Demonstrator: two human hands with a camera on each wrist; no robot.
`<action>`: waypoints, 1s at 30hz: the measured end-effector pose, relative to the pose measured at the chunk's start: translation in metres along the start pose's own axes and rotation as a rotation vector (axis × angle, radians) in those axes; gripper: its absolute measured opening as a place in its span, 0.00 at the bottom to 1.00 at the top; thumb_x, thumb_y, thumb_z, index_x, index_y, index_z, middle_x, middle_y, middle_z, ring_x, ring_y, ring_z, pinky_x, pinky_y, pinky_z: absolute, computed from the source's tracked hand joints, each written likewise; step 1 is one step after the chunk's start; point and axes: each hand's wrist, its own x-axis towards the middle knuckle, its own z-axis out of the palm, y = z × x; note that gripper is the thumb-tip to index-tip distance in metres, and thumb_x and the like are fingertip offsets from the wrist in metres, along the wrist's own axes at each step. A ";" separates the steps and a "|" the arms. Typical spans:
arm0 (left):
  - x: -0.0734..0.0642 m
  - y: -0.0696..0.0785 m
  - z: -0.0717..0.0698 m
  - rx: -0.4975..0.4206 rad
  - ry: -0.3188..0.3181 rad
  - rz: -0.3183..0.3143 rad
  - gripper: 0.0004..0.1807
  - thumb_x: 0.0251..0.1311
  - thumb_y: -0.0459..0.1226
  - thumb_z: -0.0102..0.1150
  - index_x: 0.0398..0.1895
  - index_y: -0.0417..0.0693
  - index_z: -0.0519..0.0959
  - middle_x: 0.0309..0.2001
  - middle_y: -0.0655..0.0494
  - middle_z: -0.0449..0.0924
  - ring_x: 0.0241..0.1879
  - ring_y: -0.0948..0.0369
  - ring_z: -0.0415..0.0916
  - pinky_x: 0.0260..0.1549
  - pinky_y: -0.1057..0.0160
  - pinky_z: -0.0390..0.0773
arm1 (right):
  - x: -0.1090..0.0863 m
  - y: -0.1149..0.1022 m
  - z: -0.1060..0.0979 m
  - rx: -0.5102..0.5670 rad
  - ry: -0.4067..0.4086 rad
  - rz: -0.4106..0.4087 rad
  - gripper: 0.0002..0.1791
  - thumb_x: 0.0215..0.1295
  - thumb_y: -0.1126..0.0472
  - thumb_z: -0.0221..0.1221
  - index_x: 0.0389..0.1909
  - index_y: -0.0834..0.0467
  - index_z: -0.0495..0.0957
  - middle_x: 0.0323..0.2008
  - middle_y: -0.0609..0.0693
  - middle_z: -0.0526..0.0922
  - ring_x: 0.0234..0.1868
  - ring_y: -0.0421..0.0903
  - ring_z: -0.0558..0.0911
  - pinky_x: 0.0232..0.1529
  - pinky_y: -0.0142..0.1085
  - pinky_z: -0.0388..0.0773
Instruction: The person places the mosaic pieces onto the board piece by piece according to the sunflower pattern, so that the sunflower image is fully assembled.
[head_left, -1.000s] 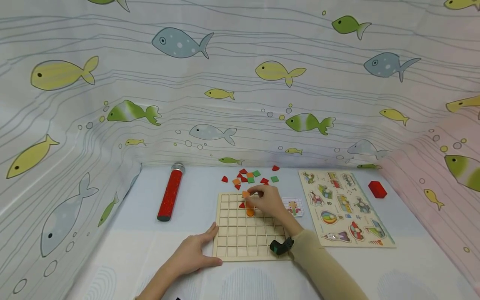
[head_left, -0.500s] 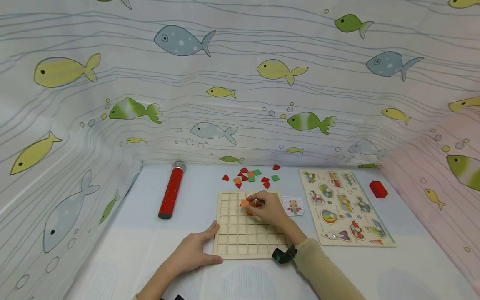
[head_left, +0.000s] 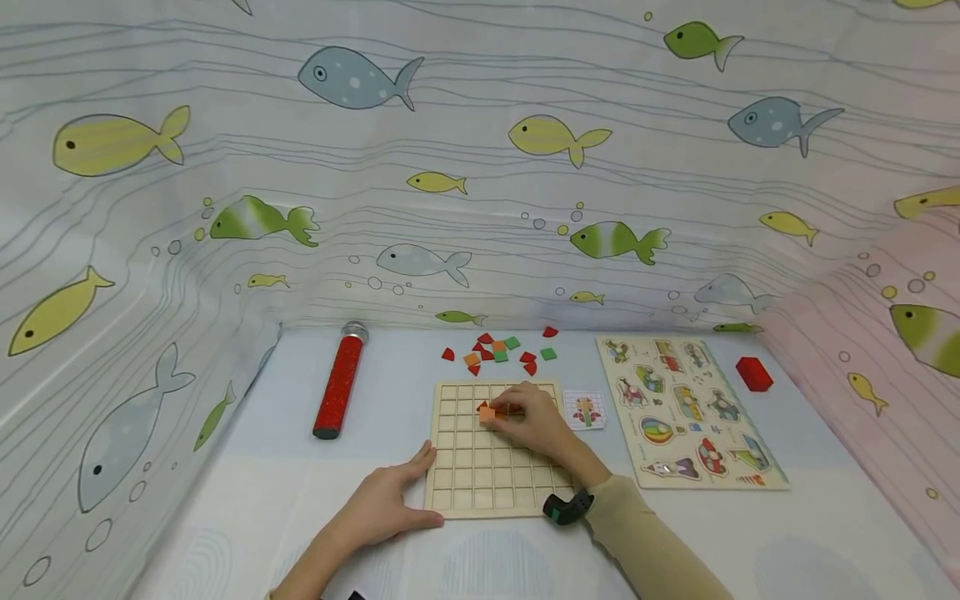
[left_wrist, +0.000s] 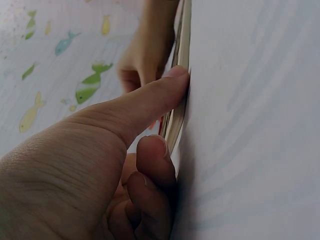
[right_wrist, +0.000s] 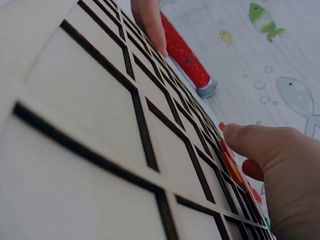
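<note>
A wooden grid board [head_left: 465, 479] lies flat on the table. My right hand [head_left: 536, 417] pinches a small orange square tile [head_left: 487, 414] between thumb and fingertips, low over the board's upper middle cells. A red piece [head_left: 482, 406] shows just behind that tile. In the right wrist view, an orange piece [right_wrist: 231, 167] lies on the grid beneath the hand. My left hand [head_left: 382, 504] rests against the board's left side, fingers reaching along the edge and thumb at the near corner. In the left wrist view the straight thumb [left_wrist: 155, 97] touches the board's edge.
Loose red, orange and green tiles [head_left: 501, 357] lie behind the board. A small pattern card [head_left: 585, 411] sits at its right, beside a picture puzzle board [head_left: 693, 417] and a red block [head_left: 753, 374]. A red microphone-shaped tube [head_left: 340, 387] lies to the left.
My right hand has moved the orange tile from the board's far edge toward me, down to the cells beside the red piece. The left hand stays at the board's edge.
</note>
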 end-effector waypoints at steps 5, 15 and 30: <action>0.000 0.000 -0.002 -0.001 0.003 0.001 0.58 0.49 0.54 0.83 0.80 0.44 0.66 0.80 0.50 0.64 0.75 0.44 0.69 0.70 0.38 0.72 | 0.001 0.000 0.001 -0.029 -0.018 -0.007 0.16 0.60 0.54 0.78 0.46 0.55 0.91 0.42 0.45 0.88 0.40 0.40 0.78 0.39 0.33 0.78; 0.002 -0.001 0.000 -0.002 0.008 0.008 0.58 0.48 0.54 0.84 0.80 0.43 0.66 0.80 0.51 0.64 0.75 0.44 0.69 0.70 0.38 0.71 | -0.002 0.002 0.002 -0.045 -0.029 0.024 0.15 0.60 0.54 0.78 0.47 0.55 0.92 0.47 0.48 0.86 0.47 0.43 0.78 0.44 0.36 0.81; 0.000 0.002 -0.002 0.009 0.009 0.008 0.58 0.48 0.54 0.84 0.80 0.43 0.67 0.80 0.50 0.64 0.74 0.43 0.70 0.70 0.37 0.71 | -0.001 0.003 0.002 -0.042 -0.075 0.028 0.15 0.61 0.52 0.78 0.46 0.53 0.92 0.48 0.48 0.88 0.56 0.50 0.80 0.63 0.52 0.78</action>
